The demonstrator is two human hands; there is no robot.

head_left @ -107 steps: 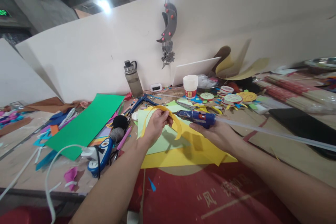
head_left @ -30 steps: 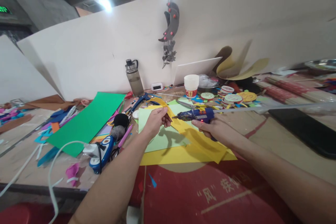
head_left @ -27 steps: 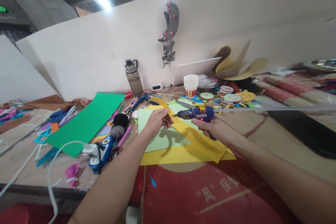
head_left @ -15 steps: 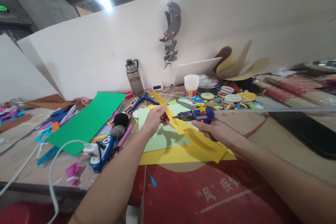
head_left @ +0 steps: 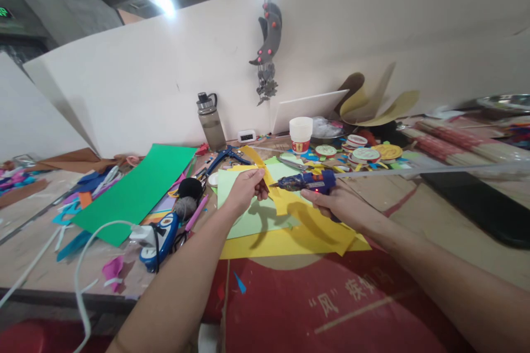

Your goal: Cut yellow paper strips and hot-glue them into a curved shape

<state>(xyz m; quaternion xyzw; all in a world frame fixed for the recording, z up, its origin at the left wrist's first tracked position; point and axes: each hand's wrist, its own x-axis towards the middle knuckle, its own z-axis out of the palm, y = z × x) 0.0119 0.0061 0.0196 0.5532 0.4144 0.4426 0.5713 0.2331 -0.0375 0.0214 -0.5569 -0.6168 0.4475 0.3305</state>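
Cluttered tabletop point(head_left: 28, 248): our left hand point(head_left: 247, 190) pinches the yellow strip point(head_left: 269, 176), now straighter, open to our right hand's point(head_left: 333, 201) clasped glue gun point(head_left: 304, 182).

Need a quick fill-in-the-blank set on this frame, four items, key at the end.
1. The left hand pinches a strip coloured ____.
2. The right hand grips a glue gun whose small light glows ____.
3. In the picture, the bottle stands to the ____ of the stacked cups.
4. The large sheet behind the white plug is ____.

Missing words: yellow; red; left; green.
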